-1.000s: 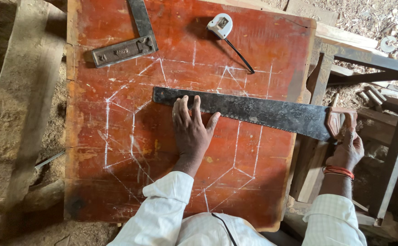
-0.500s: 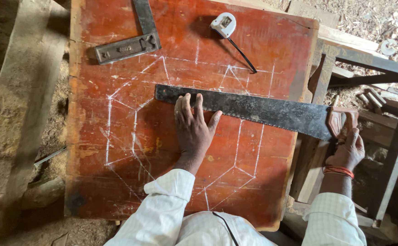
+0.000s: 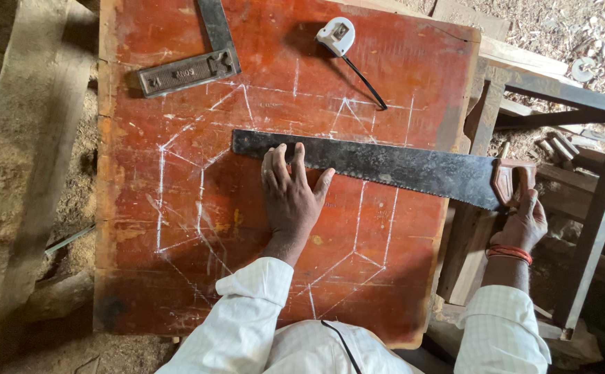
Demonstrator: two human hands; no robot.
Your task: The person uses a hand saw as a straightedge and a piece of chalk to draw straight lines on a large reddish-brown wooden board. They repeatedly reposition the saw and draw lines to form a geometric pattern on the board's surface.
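Setting: sawdust-strewn workshop ground around a red-brown board (image 3: 178, 208) that fills the middle of the frame, chalk lines (image 3: 161, 187) drawn across it.
Sleeves: my white checked cuffs, bottom centre and bottom right.
Left hand (image 3: 290, 197): open and flat, centre of frame, palm on the board, fingertips pressing the lower edge of the saw blade.
Right hand (image 3: 522, 223): right of frame, off the board's edge, fingers closed round the saw's wooden handle (image 3: 513, 181); orange thread at my wrist.
Saw (image 3: 372, 166): dark blade lying flat across the board, tip at centre left, handle at right.
Try square (image 3: 195, 62): upper left, on the board.
Tape measure (image 3: 336, 36): white, upper centre, black strap trailing.
Metal frame (image 3: 593, 138): right edge.
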